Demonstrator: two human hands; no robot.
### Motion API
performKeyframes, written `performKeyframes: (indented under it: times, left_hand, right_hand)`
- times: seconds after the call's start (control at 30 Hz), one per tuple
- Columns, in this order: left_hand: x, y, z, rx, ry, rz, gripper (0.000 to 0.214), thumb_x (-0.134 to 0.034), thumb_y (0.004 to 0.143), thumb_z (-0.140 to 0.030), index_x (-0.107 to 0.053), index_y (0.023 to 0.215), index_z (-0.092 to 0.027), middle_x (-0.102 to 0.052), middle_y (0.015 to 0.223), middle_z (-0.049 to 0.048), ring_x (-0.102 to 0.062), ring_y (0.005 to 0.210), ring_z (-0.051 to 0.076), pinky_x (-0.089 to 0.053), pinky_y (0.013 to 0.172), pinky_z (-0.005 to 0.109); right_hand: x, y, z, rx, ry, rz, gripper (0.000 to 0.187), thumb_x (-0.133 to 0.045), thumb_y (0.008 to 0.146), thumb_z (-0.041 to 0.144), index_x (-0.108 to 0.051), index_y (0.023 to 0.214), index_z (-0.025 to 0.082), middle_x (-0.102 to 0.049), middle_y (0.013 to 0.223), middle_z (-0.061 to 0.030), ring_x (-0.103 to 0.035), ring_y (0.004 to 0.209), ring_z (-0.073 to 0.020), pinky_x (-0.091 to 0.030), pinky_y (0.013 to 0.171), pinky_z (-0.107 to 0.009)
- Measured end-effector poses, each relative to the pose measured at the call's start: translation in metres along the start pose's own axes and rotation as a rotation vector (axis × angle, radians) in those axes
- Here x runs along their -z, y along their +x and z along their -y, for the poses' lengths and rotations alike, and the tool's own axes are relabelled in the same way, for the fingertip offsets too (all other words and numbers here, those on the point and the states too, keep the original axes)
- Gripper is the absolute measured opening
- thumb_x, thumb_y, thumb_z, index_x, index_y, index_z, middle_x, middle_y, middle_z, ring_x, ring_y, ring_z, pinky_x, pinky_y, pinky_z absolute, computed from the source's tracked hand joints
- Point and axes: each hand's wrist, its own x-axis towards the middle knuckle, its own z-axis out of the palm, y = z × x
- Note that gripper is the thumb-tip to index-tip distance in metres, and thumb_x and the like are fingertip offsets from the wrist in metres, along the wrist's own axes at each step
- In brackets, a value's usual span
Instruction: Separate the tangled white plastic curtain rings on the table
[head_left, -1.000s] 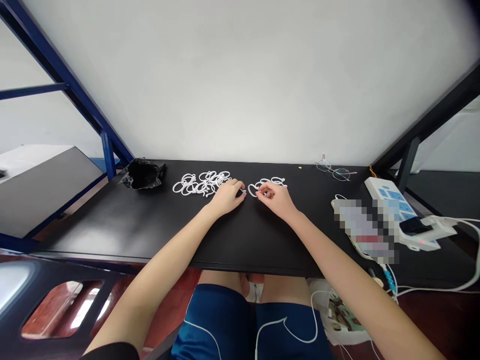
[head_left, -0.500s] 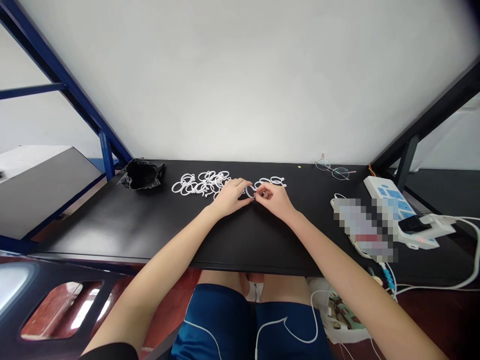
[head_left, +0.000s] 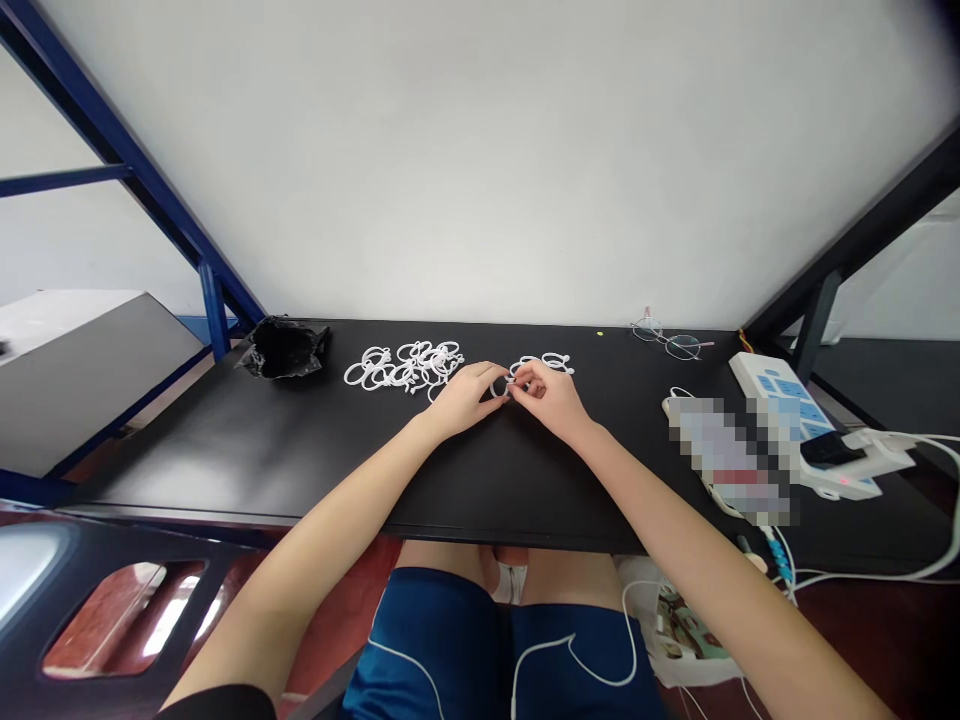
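Both hands meet at the far middle of a black table [head_left: 315,450]. My left hand [head_left: 463,396] and my right hand [head_left: 550,394] pinch one small white plastic ring [head_left: 500,385] between their fingertips. Left of my left hand lies a pile of several white rings [head_left: 401,366]. Just behind my right hand sits a smaller group of white rings [head_left: 547,362].
A crumpled black bag [head_left: 285,346] lies at the far left of the table. Glasses [head_left: 670,342] rest at the far right. A white power strip [head_left: 795,420] with cables and a blurred object [head_left: 724,455] occupy the right side. Blue frame bars [head_left: 150,190] rise at left.
My hands came together from slightly apart, and the white ring is now held between both sets of fingertips, lifted a little off the table.
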Motion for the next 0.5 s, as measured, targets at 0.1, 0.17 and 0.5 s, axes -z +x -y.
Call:
performKeyframes:
  times: [0.1,0.17,0.5]
  left_hand:
    - [0.0002,-0.0014,0.0002,0.013,-0.023,0.015,0.031,-0.056,0.090,-0.025,-0.056,0.120,-0.018,-0.063,0.120,0.0111,-0.061,0.109,0.022,-0.050,0.094,0.038]
    - [-0.0001,-0.0024,0.0007,0.025,-0.032,0.028,0.031,-0.055,0.091,-0.025,-0.056,0.121,-0.018,-0.062,0.122,0.0114,-0.060,0.112,0.023,-0.050,0.096,0.039]
    - [0.0032,-0.0017,0.0006,0.009,-0.124,0.090,0.031,-0.054,0.091,-0.025,-0.058,0.121,-0.018,-0.063,0.123,0.0103,-0.061,0.113,0.022,-0.048,0.099,0.037]
  right_hand:
    - [0.0009,0.0005,-0.0010,0.036,-0.017,0.020,0.012,-0.061,0.082,0.027,-0.065,0.092,0.022,-0.069,0.085,-0.0023,-0.058,0.056,-0.0123,-0.049,0.056,-0.027]
    - [0.0020,0.0009,-0.0004,0.065,-0.034,0.035,0.010,-0.060,0.084,0.028,-0.066,0.088,0.021,-0.069,0.085,-0.0027,-0.058,0.058,-0.0130,-0.048,0.056,-0.028]
    - [0.0067,0.0027,-0.0042,0.105,0.008,0.066,0.014,-0.063,0.083,0.032,-0.068,0.077,0.021,-0.066,0.076,-0.0025,-0.057,0.061,-0.0143,-0.045,0.055,-0.028]
